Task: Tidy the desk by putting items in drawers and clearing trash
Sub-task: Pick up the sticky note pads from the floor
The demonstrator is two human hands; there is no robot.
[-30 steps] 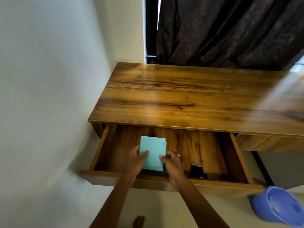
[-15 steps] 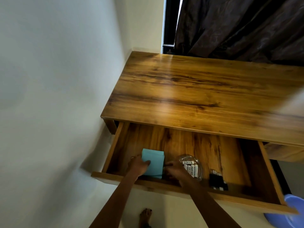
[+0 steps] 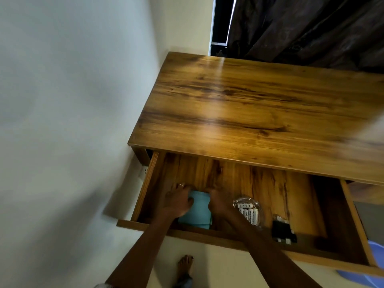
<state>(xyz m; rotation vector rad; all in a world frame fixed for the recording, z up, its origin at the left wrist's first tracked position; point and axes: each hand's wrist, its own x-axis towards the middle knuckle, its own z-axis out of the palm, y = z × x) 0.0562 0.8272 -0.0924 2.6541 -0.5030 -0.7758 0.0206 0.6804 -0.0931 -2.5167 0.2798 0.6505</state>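
A wooden desk [image 3: 259, 113] has its left drawer [image 3: 228, 240] pulled out. A stack of teal paper [image 3: 198, 210] lies flat in the drawer's front left part. My left hand [image 3: 177, 201] holds the stack's left edge, thumb on top. My right hand [image 3: 218, 201] grips its right edge. To the right in the drawer stands a clear glass dish of white batteries [image 3: 249, 213], and further right a black item with white tips [image 3: 282, 229].
A white wall [image 3: 72, 121] runs close along the desk's left side. Dark curtains [image 3: 311, 28] hang behind the desk. A blue plastic tub [image 3: 374, 273] sits on the floor at the lower right. My bare foot [image 3: 186, 267] stands below the drawer front.
The teal stack went from held upright above the drawer to lying flat on its floor. Both hands moved down and left with it. The camera view shifted left and closer.
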